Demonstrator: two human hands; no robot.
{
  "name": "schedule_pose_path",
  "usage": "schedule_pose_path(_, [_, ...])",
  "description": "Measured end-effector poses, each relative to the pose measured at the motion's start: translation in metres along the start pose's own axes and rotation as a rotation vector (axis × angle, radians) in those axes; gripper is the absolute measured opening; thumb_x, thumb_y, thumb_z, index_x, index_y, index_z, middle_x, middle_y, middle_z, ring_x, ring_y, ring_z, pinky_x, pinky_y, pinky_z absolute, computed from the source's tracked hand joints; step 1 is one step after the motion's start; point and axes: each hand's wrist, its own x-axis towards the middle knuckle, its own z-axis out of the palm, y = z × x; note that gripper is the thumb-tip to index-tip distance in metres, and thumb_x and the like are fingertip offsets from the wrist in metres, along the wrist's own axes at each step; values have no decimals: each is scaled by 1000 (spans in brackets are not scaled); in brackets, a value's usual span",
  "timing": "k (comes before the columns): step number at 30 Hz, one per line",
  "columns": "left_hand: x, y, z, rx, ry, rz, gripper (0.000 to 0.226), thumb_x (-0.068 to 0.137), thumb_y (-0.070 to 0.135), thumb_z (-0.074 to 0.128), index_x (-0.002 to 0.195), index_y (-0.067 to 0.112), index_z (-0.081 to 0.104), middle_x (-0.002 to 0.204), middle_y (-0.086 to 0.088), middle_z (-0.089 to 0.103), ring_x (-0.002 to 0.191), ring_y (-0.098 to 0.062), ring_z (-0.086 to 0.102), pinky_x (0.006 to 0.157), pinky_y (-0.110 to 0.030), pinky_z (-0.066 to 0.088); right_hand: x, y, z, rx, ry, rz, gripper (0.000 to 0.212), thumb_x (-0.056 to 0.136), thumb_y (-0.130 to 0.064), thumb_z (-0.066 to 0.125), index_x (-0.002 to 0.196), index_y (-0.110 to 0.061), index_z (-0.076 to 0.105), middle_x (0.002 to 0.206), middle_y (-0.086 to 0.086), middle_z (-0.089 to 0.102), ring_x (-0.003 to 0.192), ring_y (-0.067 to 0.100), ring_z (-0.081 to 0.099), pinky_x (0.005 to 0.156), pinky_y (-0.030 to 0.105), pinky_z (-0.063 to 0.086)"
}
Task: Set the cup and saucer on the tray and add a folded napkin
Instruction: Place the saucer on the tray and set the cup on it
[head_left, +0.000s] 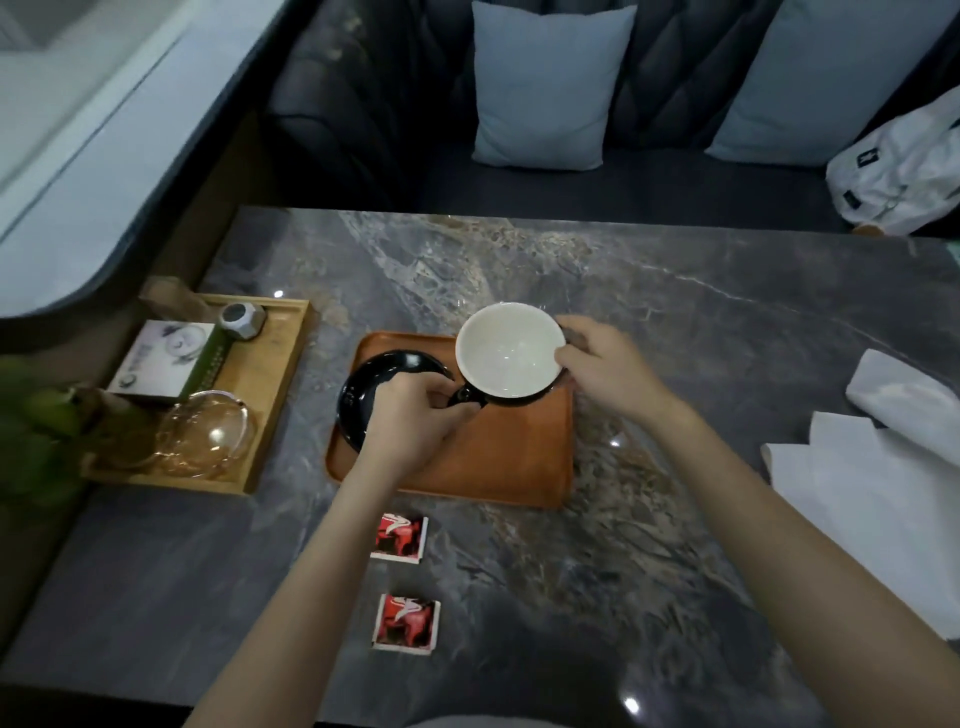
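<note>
Over the tray's (498, 467) far edge, left hand (415, 415) pinches the cup's (509, 353) handle; right hand (602, 364) grips its rim; saucer (363, 384) on tray's left side.

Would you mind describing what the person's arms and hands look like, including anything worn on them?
Both forearms are bare as far as the frame shows, with no sleeves in view. The left hand and the right hand wear no gloves, and no watch, bracelet or ring is visible on either wrist or on the fingers that show. The dim, slightly blurred picture could hide small details.
</note>
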Motion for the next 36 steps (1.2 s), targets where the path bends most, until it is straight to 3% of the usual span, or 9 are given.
schedule_pose_path(6, [0,-49,-31,-9,62,-42,25,74,24,75,94,9,72,88,-7,73,78,-16,64,71,-26,48,16,-21,58,47,36,-10,41,87,-2,47,127,-12,52,121,7,63,109,18,57,93,34,46])
schedule_pose_path(9, [2,-74,-38,-2,81,-67,27,74,22,75,95,7,71,89,-10,73,81,-19,66,71,-25,48,22,-24,89,88,52,26,39,88,-2,48,126,-8,50,113,3,60,102,12,54,78,17,41])
schedule_pose_path(11, [5,-90,-40,-15,70,-97,28,75,21,74,98,6,71,91,-12,73,84,-22,67,74,-29,51,26,-20,109,137,47,58,36,88,0,46,124,-4,50,105,0,58,85,12,57,62,13,44])
schedule_pose_path(13, [8,-104,-38,-13,53,-109,29,76,21,73,100,6,70,95,-12,73,87,-22,67,78,-31,51,29,-11,127,180,36,87,34,89,2,45,122,-2,49,103,2,59,71,11,58,61,15,46])
schedule_pose_path(18, [13,-128,-26,-25,46,-148,29,76,16,72,102,3,69,98,-14,72,89,-23,67,78,-26,48,35,7,152,241,17,185,34,91,2,43,124,-4,46,108,5,58,82,9,56,58,8,47])
schedule_pose_path(20, [16,-134,-23,3,38,-162,27,76,16,72,100,4,69,95,-13,73,86,-24,67,76,-28,49,38,11,157,245,-8,224,34,92,1,42,125,-3,45,107,4,58,79,4,55,60,11,47])
schedule_pose_path(25, [20,-144,-19,58,37,-153,28,77,20,71,103,9,69,96,-10,73,86,-23,68,78,-36,56,45,18,164,225,-21,235,35,92,-2,43,127,-6,44,120,15,60,94,16,53,70,19,44])
schedule_pose_path(32, [25,-150,-18,60,26,-177,28,78,23,71,103,12,68,98,-8,73,88,-23,67,81,-39,56,51,15,166,232,-25,204,36,93,-3,42,128,-6,43,122,16,59,96,17,54,79,30,47])
schedule_pose_path(36, [25,-150,-18,56,28,-181,26,77,22,71,101,10,69,96,-10,73,88,-23,67,81,-39,55,49,15,164,242,-25,191,36,93,-7,45,129,-7,44,118,13,60,95,17,55,71,21,48])
